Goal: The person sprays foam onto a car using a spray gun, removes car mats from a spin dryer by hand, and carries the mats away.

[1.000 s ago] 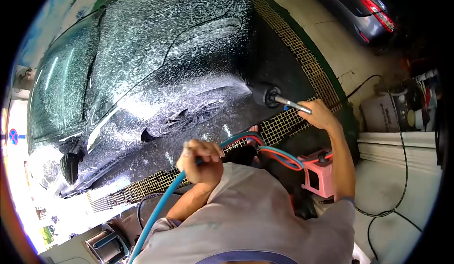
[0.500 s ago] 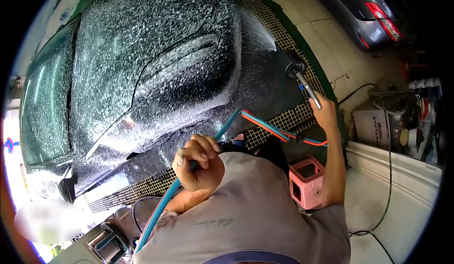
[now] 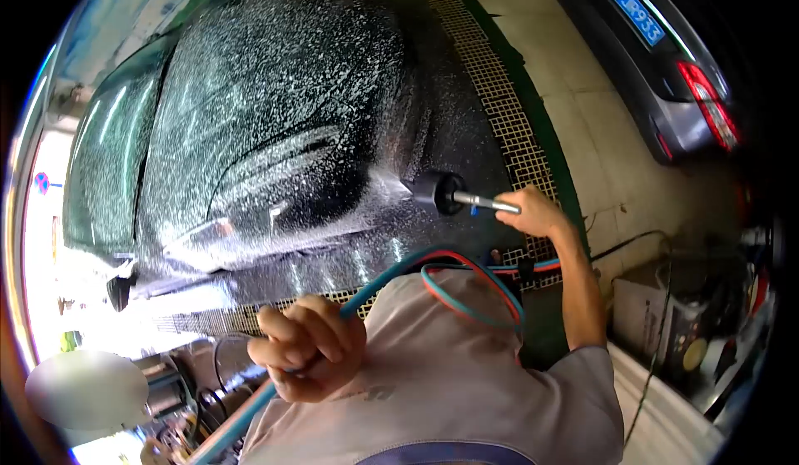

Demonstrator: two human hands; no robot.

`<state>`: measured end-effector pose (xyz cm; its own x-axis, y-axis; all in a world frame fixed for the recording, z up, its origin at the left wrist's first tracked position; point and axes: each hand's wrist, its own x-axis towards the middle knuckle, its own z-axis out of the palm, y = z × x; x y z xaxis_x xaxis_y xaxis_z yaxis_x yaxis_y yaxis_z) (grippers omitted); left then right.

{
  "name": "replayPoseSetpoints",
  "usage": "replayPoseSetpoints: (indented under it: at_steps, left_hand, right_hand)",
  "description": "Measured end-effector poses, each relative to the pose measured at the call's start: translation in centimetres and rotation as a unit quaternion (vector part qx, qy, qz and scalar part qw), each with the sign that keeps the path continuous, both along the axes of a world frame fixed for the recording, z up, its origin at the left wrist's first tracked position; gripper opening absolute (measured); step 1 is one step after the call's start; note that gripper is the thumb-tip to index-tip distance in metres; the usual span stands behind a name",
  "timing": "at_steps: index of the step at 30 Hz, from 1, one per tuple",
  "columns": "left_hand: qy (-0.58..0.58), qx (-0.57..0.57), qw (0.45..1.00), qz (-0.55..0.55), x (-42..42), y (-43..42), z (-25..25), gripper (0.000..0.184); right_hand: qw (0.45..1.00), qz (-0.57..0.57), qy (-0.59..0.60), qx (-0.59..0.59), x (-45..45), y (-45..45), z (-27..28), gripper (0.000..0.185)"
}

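Note:
My right hand (image 3: 534, 213) is closed around the metal rod of a spray gun (image 3: 439, 193) with a wide black nozzle head. White spray leaves the nozzle and hits the front bumper of a dark car (image 3: 287, 74), whose hood and windshield are covered in foam and drops. In front of my chest, my left hand (image 3: 308, 348) is curled round a blue and red hose (image 3: 383, 286). The hose runs from the lower left through this hand, then loops near my stomach toward my right side.
A second dark car (image 3: 649, 74) with a blue plate stands at the upper right. Yellow floor grating (image 3: 499, 99) runs beside the wet car. At the right are a cardboard box (image 3: 641, 307) and clutter. Equipment with cables (image 3: 179, 390) sits at the lower left.
My right hand has swung the spray gun left and down, so the spray moved along the bumper. My left hand moved left and lower with the hose. The pink stool is no longer visible.

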<state>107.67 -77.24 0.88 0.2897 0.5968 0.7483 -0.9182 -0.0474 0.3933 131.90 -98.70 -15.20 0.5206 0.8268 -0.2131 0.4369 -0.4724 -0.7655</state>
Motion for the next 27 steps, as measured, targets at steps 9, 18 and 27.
replayPoseSetpoints:
  at_steps: [9,18,27]
  left_hand:
    - [0.078,-0.231,0.967,0.072,10.3,-7.8,2.6,0.040]
    - [-0.055,-0.187,0.949,0.247,19.7,-4.5,3.0,0.033]
    - [-0.085,-0.301,0.918,0.243,21.5,-1.0,2.4,0.020]
  right_hand:
    - [0.974,0.007,-0.100,0.205,15.4,-2.8,15.3,0.023]
    - [0.944,-0.114,-0.176,0.255,35.4,-0.1,10.9,0.019]
    - [0.965,0.006,-0.188,0.185,51.2,-3.0,3.7,0.018]
